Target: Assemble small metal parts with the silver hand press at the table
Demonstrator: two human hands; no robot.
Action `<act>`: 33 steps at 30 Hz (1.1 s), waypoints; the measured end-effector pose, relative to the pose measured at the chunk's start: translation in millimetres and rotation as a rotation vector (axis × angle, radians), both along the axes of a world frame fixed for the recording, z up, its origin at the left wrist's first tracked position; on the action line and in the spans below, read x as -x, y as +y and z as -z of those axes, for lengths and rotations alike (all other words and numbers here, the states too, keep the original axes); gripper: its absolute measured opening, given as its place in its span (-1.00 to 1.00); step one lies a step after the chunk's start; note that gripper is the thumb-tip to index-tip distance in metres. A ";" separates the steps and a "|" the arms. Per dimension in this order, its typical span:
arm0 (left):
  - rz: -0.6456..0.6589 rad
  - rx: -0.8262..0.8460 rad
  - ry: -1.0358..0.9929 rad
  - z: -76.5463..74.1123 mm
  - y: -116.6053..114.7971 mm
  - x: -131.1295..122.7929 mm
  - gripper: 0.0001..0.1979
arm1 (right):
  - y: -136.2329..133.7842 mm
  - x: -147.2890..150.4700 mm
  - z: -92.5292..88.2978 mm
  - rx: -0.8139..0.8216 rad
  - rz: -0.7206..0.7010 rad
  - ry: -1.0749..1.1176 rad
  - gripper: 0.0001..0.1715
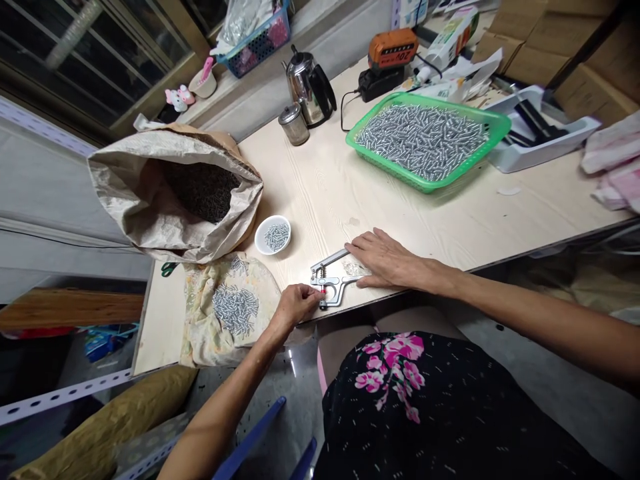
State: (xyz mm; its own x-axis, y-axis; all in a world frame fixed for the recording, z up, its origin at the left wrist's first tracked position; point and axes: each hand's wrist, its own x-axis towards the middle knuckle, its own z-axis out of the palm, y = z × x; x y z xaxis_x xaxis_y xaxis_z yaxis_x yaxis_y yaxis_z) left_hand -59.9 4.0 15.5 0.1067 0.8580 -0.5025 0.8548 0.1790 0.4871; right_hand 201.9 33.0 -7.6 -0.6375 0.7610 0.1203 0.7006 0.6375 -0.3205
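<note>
Head view: a metal hand press (340, 283) is seen at the near edge of the surface (310, 180), directly between the left hand (295, 305) and the right hand (383, 260). Its long axis is laid roughly from left to right, with the small head turned toward the left hand and the two handles fanned apart toward the right. Each end is thus met by its own hand, and neither hand can be called clearly the nearer; this pairing is judged to be the relation that matters most.

The handles are spanned by the right hand: fingertips are set on the upper lever (330, 259), the thumb is rested by the lower handle, and a wide gap is left between them. The fingertips of the left hand are held close together at the head, beside a small red part (323, 291); whether anything is pinched there cannot be told at this size.

Left of that hand, a pile of small metal pieces (235, 309) is spread on a patterned cloth (197, 333). More pieces are held in a white bowl (263, 230), set farther back and left of the press. Similar ones are heaped in a green basket (390, 172), well apart from both hands.
</note>
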 end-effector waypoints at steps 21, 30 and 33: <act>0.757 -0.413 0.086 -7.1 32.6 -60.2 -0.64 | -23.4 22.3 -12.7 0.048 0.146 -0.153 -0.79; 0.739 -0.386 0.071 -3.6 22.6 -61.4 -0.82 | -49.9 20.6 -2.6 0.072 0.126 0.013 -0.75; 0.742 -0.375 0.078 -3.5 21.0 -62.2 -0.80 | -51.0 21.1 -1.2 0.065 0.110 0.011 -0.77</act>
State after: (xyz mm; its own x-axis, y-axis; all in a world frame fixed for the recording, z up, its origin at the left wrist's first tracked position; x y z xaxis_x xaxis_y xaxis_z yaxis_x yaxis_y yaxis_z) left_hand 2.3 25.0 19.0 0.6867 0.6907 -0.2266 0.7206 -0.6059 0.3372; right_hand 180.8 -18.0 -6.4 -0.5485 0.8328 0.0752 0.7614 0.5346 -0.3666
